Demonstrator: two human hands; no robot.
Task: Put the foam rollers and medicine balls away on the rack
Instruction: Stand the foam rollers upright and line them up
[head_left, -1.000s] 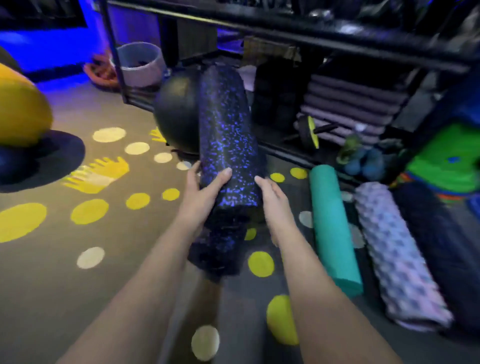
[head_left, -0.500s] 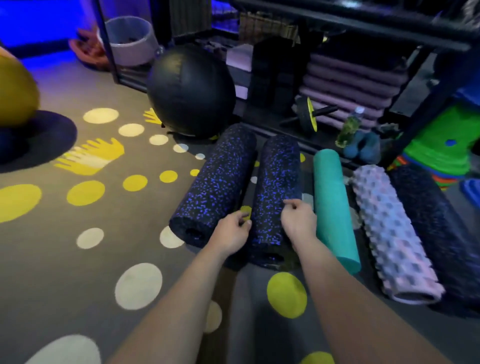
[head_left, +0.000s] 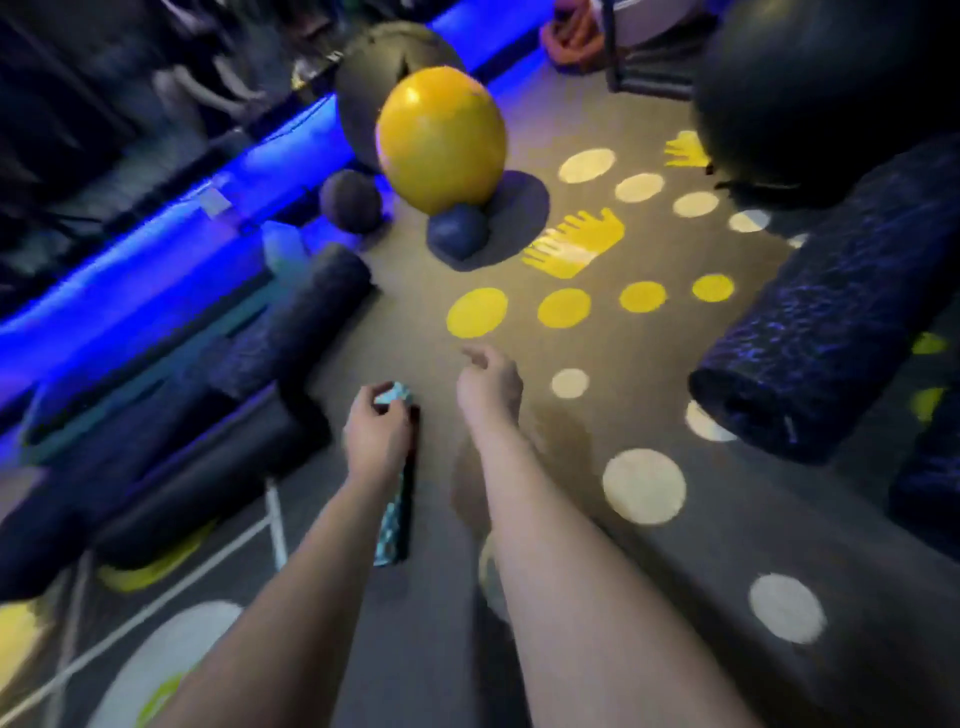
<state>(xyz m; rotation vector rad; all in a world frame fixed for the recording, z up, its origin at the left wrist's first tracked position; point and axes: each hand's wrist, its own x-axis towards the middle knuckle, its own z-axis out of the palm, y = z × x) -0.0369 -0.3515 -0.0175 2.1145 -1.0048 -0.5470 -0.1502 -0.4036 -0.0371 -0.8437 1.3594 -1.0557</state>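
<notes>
A slim teal patterned foam roller (head_left: 390, 525) lies on the floor just ahead of me. My left hand (head_left: 378, 432) is over its far end, fingers curled round it. My right hand (head_left: 491, 385) hangs beside it, loosely curled and holding nothing. A blue-speckled black roller (head_left: 831, 306) lies at the right, with another (head_left: 930, 493) partly cut off below it. Dark rollers (head_left: 291, 322) lie at the left. A large black ball (head_left: 810, 88) sits at the top right. Farther off are a yellow ball (head_left: 441, 140), a small blue ball (head_left: 457, 231) and a small dark ball (head_left: 350, 200).
A big grey ball (head_left: 363, 67) stands behind the yellow one. A blue light strip (head_left: 156, 270) runs along the left wall. One rack leg (head_left: 613, 47) shows at the top. The grey floor (head_left: 519, 519) carries yellow and white dots. The picture is blurred.
My view has swung left, away from the rack. Both hands let go of the speckled roller laid beside the others; my left hand now curls round the slim teal roller.
</notes>
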